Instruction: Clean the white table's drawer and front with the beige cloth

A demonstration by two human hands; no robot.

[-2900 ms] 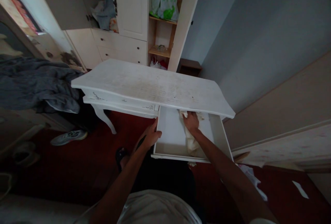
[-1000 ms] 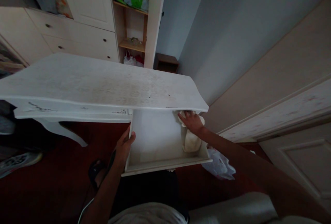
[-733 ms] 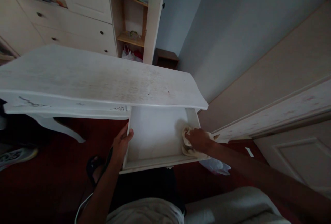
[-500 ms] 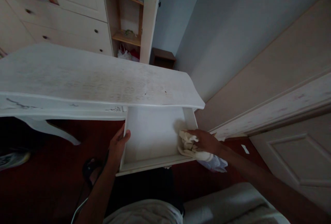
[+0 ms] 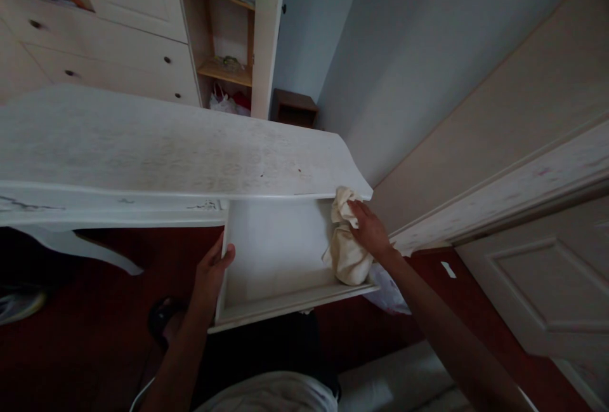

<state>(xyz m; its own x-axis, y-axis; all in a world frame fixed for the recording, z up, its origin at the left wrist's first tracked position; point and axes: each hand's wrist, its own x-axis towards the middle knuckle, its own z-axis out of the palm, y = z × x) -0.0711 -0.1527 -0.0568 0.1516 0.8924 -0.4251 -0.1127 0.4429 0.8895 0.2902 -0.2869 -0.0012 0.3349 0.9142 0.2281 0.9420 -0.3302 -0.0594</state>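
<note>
A white drawer [image 5: 276,247] is pulled out from the front of a white table [image 5: 200,152]. My left hand [image 5: 212,272] grips the drawer's left side wall, thumb over the rim. In my right hand [image 5: 371,231] is a crumpled cream cloth [image 5: 351,256], held by its upper part above the drawer's right side near the tabletop edge. The cloth's lower part hangs down into the drawer's front right corner. Nothing else shows inside the drawer.
Beyond the table stand a white cabinet [image 5: 124,37] with an open shelf section and a small brown box-like unit [image 5: 295,107]. A plastic bag [image 5: 387,291] lies below the drawer's right corner. At the right is a panelled door [image 5: 537,285]; a dark shoe [image 5: 164,317] shows lower left.
My right hand has moved with the cloth from the drawer's front right corner, back along its right side toward the tabletop. The cloth now hangs longer. My left hand stays on the drawer's side.
</note>
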